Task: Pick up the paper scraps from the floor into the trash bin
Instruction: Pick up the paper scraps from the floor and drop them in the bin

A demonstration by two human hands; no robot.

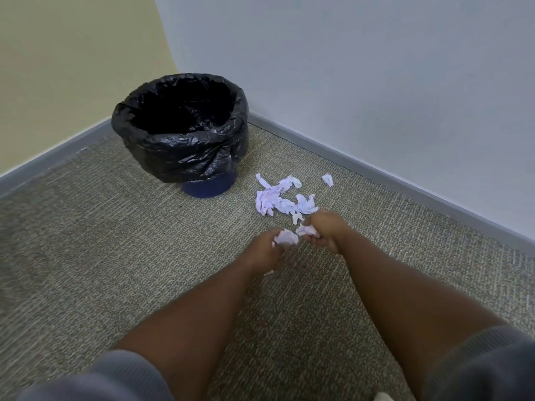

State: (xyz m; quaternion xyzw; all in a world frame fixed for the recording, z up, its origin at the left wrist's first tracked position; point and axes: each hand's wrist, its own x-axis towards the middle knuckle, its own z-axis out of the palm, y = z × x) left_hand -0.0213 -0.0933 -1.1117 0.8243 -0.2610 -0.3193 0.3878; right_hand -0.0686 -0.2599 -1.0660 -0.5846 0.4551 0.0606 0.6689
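Note:
A blue trash bin [207,189] lined with a black bag [185,140] stands in the room's corner, its mouth open. A pile of pale lilac paper scraps [282,198] lies on the carpet just right of the bin's base, and one loose scrap [328,179] lies farther right. My left hand [267,250] grips a crumpled wad of scraps [286,238] just in front of the pile. My right hand [327,230] holds another crumpled scrap [306,230] beside it. Both hands hover low over the carpet, almost touching each other.
Grey-beige carpet [144,241] covers the floor. Two walls with a grey baseboard [376,169] meet behind the bin. My grey sleeves [101,380] show at the bottom edge. A tiny white scrap [269,272] lies under my left wrist.

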